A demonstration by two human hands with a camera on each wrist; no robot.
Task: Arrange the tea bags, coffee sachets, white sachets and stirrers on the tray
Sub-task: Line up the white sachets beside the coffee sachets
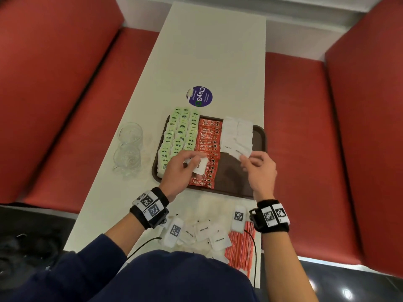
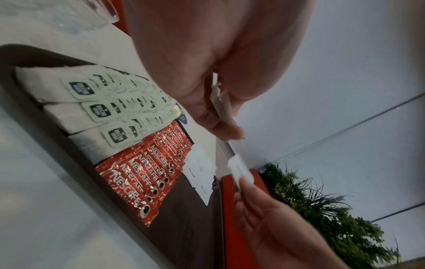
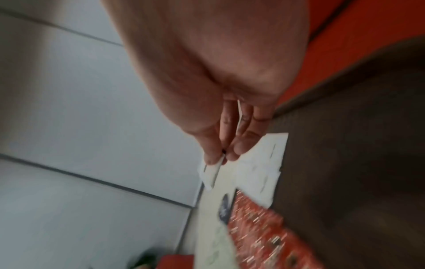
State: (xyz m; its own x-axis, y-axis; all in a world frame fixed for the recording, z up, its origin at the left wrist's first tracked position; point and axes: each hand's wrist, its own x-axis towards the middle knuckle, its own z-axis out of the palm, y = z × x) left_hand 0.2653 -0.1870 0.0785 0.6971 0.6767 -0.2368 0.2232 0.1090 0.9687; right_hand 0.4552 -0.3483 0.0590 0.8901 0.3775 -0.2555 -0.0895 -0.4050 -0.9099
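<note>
A brown tray (image 1: pixel 231 177) holds three columns of green tea bags (image 1: pixel 178 136) on its left and a column of red coffee sachets (image 1: pixel 208 144) in the middle. White sachets (image 1: pixel 236 134) lie at its back right. Over the coffee column, my left hand (image 1: pixel 189 161) grips a small stack of white sachets (image 1: pixel 200 166), seen edge-on in the left wrist view (image 2: pixel 222 107). My right hand (image 1: pixel 247 161) pinches one white sachet (image 3: pixel 210 172) just above the near end of the white rows. Loose white sachets (image 1: pixel 207 232) and red stirrers (image 1: pixel 242 245) lie on the table in front of the tray.
Two glass mugs (image 1: pixel 128 147) stand left of the tray. A round purple sticker (image 1: pixel 199 96) sits on the white table (image 1: pixel 209 51) behind it. Red bench seats (image 1: pixel 305 127) flank the narrow table on both sides. The tray's front right floor is bare.
</note>
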